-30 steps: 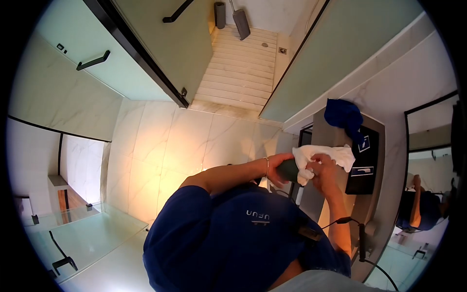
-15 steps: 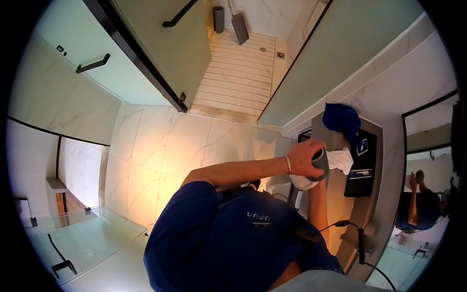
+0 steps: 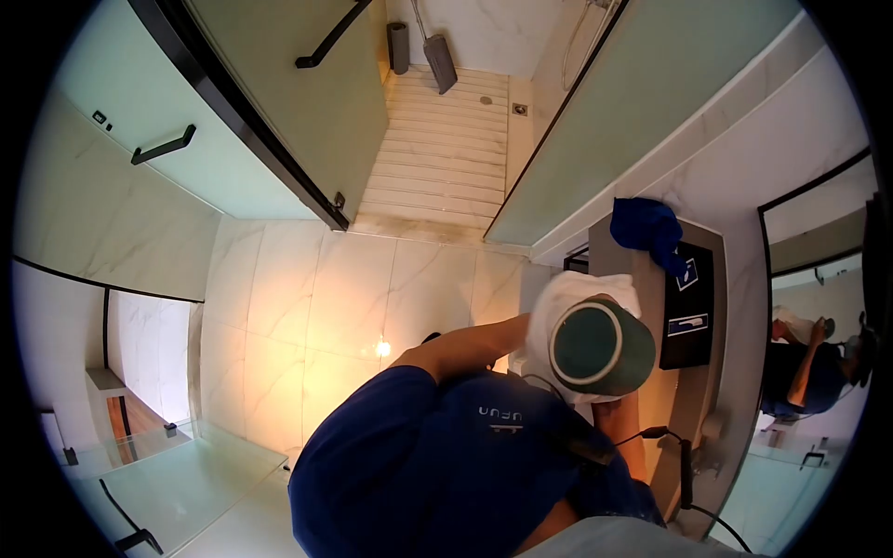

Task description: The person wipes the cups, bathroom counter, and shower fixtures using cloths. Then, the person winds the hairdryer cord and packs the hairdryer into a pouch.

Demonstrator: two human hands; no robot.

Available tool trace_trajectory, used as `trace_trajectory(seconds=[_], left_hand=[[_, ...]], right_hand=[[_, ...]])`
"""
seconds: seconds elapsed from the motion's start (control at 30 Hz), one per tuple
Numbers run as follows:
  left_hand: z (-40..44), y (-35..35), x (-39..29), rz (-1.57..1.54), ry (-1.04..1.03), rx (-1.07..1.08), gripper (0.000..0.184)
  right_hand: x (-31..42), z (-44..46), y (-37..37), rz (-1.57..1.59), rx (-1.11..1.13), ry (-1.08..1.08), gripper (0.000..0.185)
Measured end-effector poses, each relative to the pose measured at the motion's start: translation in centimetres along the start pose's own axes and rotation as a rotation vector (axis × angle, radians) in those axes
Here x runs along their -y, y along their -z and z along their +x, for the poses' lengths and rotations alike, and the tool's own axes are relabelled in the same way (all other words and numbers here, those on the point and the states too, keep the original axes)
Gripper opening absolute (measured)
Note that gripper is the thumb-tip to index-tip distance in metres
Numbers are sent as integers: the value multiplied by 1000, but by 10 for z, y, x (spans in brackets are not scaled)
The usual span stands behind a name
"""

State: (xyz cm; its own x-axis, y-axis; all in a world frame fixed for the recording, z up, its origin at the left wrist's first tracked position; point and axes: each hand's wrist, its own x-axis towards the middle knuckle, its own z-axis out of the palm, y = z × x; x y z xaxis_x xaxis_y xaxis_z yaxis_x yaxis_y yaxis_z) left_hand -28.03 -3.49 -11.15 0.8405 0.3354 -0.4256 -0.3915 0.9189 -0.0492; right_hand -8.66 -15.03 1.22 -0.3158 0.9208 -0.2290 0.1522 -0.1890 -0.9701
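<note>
A green cup is tipped with its pale-ringed base toward me, held above the counter. Around its left and upper side bunches a white cloth. My right hand is closed at the cup's lower side, partly covered by the cup and cloth. My left forearm reaches in from the left and ends behind the cloth. The fingers of that hand are mostly hidden; only a sliver of skin shows above the cup.
A blue cloth lies on the counter beside a black tray with small labelled packets. A mirror hangs at the right. A glass door opens onto a slatted shower floor. A cable runs near my right arm.
The cup has come closer to the camera and turned so its base faces me. The white cloth has moved left off the counter and around the cup, covering my left hand.
</note>
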Motion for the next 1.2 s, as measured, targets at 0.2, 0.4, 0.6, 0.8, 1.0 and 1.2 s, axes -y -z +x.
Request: trace_trajectory(seconds=[0.2, 0.4, 0.6, 0.8, 1.0, 1.2], left_hand=[[-45, 42, -55, -69, -363, -148, 58], [-132, 126, -83, -117, -614, -362, 53], [-182, 164, -70, -183, -798, -461, 51], [-194, 166, -63, -186, -910, -540, 49], [-194, 87, -81, 426, -1130, -788, 50], [-131, -57, -12, 2357, -829, -623, 53]], right_hand=[[26, 70, 25, 330, -492, 244, 32], [19, 59, 26, 559, -628, 372, 30], [-4, 54, 15, 637, -727, 399, 29], [-37, 87, -5, 724, -844, 441, 28], [-73, 136, -70, 386, -905, 519, 24], [-42, 161, -128, -681, -346, 558, 18]])
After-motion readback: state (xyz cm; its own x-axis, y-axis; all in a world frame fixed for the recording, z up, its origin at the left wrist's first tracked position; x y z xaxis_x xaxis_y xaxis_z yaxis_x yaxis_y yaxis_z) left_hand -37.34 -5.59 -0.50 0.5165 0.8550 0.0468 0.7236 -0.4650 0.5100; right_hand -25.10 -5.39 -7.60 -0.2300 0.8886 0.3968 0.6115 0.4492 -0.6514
